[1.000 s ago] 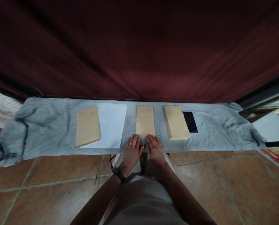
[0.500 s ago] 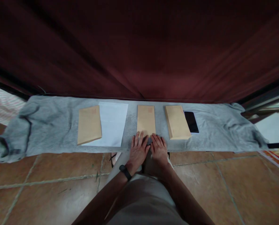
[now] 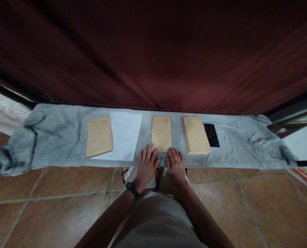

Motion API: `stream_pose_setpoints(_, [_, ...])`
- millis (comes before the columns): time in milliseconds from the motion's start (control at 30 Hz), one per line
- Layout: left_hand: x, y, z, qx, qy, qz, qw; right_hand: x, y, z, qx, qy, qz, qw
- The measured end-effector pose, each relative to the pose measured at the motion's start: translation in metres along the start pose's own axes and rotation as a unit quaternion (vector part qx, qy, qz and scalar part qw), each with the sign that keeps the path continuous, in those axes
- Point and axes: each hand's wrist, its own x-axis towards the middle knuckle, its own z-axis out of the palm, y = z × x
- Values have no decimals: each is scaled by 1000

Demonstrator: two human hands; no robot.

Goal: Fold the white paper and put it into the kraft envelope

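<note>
At the near edge of the grey cloth (image 3: 65, 137), both hands lie flat and open, palms down, gripping nothing: the left hand (image 3: 146, 164), with a dark band on its wrist, has its fingertips just short of the near left corner of the single brown envelope (image 3: 161, 133), and the right hand (image 3: 176, 163) rests with its fingertips at or just under that envelope's near right corner. Compared with half a second ago the hands have drawn a little apart and slid slightly back toward the body, so a strip of cloth now shows between them where before they lay almost side by side over the envelope's near end; a second ago they sat close together in much the same place. By my reading, the pressing or smoothing of the envelope's near end is easing off, and the envelope itself has not shifted: it lies flat and lengthwise in the middle of the cloth. Right of it, slightly apart, sits a stack of brown envelopes (image 3: 196, 135), with a dark phone (image 3: 211, 135) just beside that. Left of the middle lies a white sheet (image 3: 124, 136), its left part overlapped by another brown envelope (image 3: 99, 136). Behind hangs a dark red curtain (image 3: 153, 51); below is a tiled floor (image 3: 52, 206).
</note>
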Motion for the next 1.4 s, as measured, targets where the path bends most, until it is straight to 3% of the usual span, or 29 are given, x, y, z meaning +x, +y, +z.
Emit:
stream_pose_setpoints(500, [0,7,6,38,-25,-1,999,2,1,-5,29,-6,-22,999])
stream_pose_setpoints(700, [6,10,5,34,-45,67,996,8,-6,0,50,-49,-69,995])
stream_pose_setpoints(900, [12,3,4,4,-59,136,989,7,-7,4,30,-50,-56,997])
stream_pose_setpoints(1167, [12,0,6,12,-46,158,986,7,-9,0,26,-46,-44,998])
stream_pose_setpoints(1400, [10,1,7,17,-43,138,989,3,-4,-2,31,-33,-28,999])
